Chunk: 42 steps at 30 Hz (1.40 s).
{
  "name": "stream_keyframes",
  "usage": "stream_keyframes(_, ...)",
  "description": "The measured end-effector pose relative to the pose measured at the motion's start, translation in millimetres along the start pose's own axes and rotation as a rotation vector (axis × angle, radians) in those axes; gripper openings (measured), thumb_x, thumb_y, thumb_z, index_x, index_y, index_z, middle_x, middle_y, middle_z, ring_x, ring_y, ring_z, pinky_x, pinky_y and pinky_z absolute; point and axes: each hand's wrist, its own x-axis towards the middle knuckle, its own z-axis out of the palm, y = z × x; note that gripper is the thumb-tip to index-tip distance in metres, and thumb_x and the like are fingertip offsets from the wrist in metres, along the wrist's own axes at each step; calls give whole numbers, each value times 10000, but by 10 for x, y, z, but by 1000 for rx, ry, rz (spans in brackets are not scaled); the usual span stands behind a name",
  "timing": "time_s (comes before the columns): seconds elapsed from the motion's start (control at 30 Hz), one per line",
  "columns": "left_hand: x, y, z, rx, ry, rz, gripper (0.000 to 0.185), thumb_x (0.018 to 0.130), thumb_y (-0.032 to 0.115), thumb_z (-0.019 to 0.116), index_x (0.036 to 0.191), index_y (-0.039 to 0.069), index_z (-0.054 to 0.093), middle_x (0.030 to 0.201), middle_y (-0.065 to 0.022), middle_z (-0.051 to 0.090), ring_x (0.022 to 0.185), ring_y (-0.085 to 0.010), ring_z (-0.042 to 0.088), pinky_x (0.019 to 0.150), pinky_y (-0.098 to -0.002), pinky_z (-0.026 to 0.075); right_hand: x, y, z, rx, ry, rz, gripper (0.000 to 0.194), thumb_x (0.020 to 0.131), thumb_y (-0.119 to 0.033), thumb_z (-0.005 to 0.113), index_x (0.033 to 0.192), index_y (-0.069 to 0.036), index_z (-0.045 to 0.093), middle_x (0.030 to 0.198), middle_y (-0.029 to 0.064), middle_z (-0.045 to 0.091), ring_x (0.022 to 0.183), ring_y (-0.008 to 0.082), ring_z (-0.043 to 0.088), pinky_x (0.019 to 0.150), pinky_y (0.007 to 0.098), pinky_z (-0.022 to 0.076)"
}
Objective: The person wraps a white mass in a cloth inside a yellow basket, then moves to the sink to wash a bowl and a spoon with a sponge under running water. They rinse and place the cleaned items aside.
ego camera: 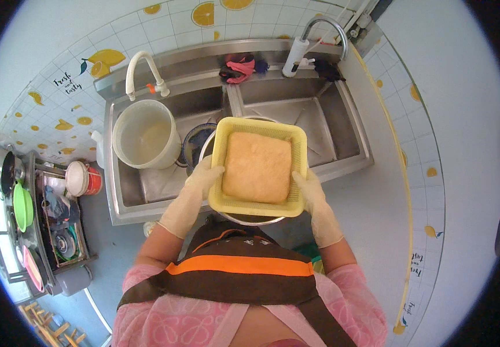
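A square yellow plastic basket (258, 210) is between my two gloved hands. In it lies a flat square slab (257, 168), orange-brown and bread-like; what it is made of I cannot tell. My left hand (204, 177) grips the basket's left rim, and my right hand (310, 189) its right rim. Both wear pale thin gloves. Under the basket shows the rim of a round metal bowl (253, 221), mostly hidden. Behind stands a two-basin stainless steel sink (302, 110).
In the left basin sits a translucent white bucket (146, 134) beside a dark blue bowl (198, 136). A white tap (142, 71) and a steel-necked tap (297, 54) rise at the back, with pink cloth (240, 69) between. At left stands a rack (61, 217) and a red-and-white bucket (83, 178).
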Motion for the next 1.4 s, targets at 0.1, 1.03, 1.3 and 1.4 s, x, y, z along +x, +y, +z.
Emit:
stream_keyframes(0.1, 72, -151, 35, 295, 248, 83, 539, 1012, 63, 626, 1545, 12, 559, 1340, -165, 725, 1243, -285, 695, 1058, -412, 552, 1, -57, 101, -106, 21, -86, 510, 1099, -151, 621, 1565, 29, 522, 1442, 154, 662, 1281, 269, 653, 1084, 419, 533)
stream_keyframes(1.03, -821, -895, -112, 579, 699, 213, 425, 1088, 324, 507, 1159, 11, 787, 1190, -269, 764, 1144, -468, 719, 1019, -547, 546, -56, 215, -342, -144, -454, 131, 681, 992, -204, 752, 1596, -45, 479, 1438, 142, 641, 1263, 292, 668, 997, 459, 600)
stream_keyframes(1.3, -2799, -1375, -351, 453, 875, 251, 425, 1103, 342, 499, 1159, 21, 772, 1177, -250, 768, 1149, -455, 718, 1002, -554, 549, -1293, 337, 484, -217, -605, 87, 675, 979, -179, 755, 1586, -46, 489, 1419, 142, 652, 1228, 290, 685, 971, 457, 608)
stream_keyframes(1.4, -3662, -1753, -524, 386, 1027, 271, 419, 1106, 337, 508, 1147, 12, 769, 1187, -252, 761, 1141, -454, 716, 987, -546, 549, -1951, 537, 999, -229, -694, 71, 673, 975, -169, 756, 1582, -47, 493, 1412, 142, 657, 1215, 288, 691, 961, 456, 611)
